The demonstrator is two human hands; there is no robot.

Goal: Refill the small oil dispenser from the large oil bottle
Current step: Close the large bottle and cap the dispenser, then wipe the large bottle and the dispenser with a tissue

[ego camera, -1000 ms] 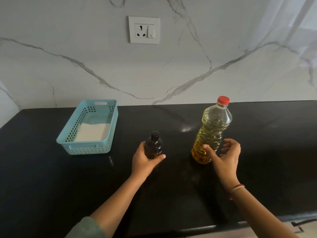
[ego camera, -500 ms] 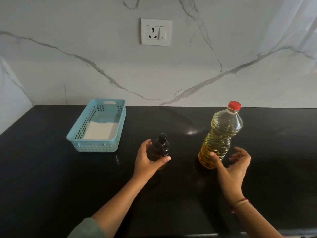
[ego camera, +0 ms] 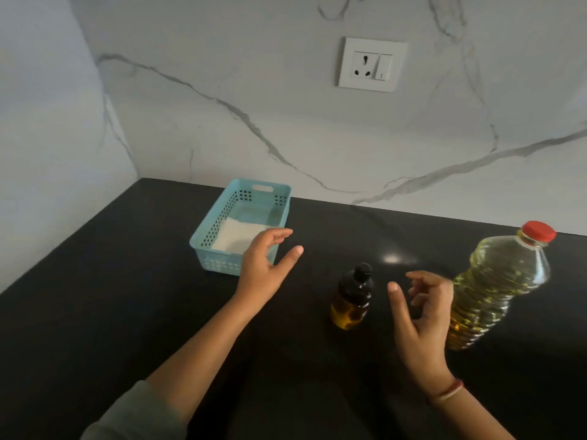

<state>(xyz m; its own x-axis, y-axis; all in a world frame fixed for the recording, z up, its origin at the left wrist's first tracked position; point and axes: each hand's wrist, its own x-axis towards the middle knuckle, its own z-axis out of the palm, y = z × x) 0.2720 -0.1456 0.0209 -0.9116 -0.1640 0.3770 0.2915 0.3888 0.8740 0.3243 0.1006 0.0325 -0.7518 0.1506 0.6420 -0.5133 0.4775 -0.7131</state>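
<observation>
The small dark oil dispenser (ego camera: pixel 351 296) with a black cap stands on the black counter, a little amber oil in its base. The large clear oil bottle (ego camera: pixel 495 289) with a red cap stands to its right, partly full of yellow oil. My left hand (ego camera: pixel 266 265) hovers open to the left of the dispenser, in front of the basket, touching nothing. Between the dispenser and the big bottle, my right hand (ego camera: pixel 419 309) is held with loosely curled fingers and holds nothing.
A light blue perforated basket (ego camera: pixel 206 246) with a white cloth inside sits at the back left of the counter. A wall socket (ego camera: pixel 371 64) is on the marble backsplash. A side wall closes the counter at the left.
My left hand has let go of the small dispenser and moved left toward the basket. My right hand has shifted from the big bottle toward the dispenser. The camera view has turned left.
</observation>
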